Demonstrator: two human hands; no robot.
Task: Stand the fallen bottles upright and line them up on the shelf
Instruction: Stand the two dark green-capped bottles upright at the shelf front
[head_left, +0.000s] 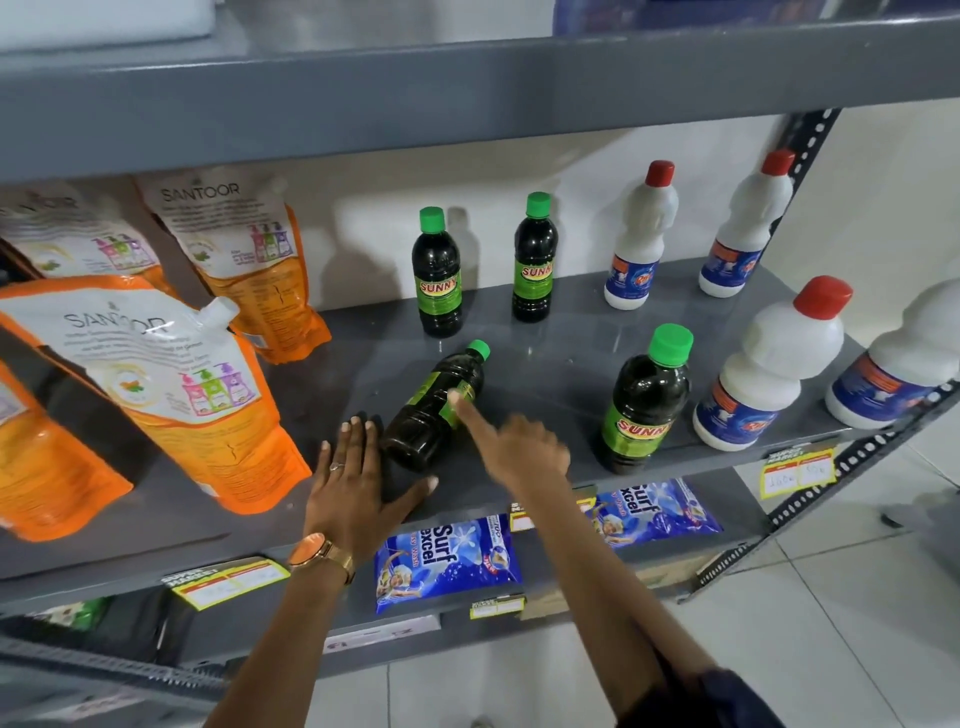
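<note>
Fallen bottle (435, 407) cap points up-right

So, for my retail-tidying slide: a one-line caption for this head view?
Both hands reach for the fallen dark green-capped bottle on the grey shelf.

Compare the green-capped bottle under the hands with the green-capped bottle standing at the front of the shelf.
Pose: the fallen bottle lies on its side, cap pointing back and to the right; the front standing bottle is upright.
Contact: the right hand has a fingertip on the fallen bottle and the left hand lies flat at its base; nothing touches the standing one.
Label: the standing bottle's SUNNY label faces the camera; the fallen one's is partly turned away.
Both have dark contents and green caps.
</note>
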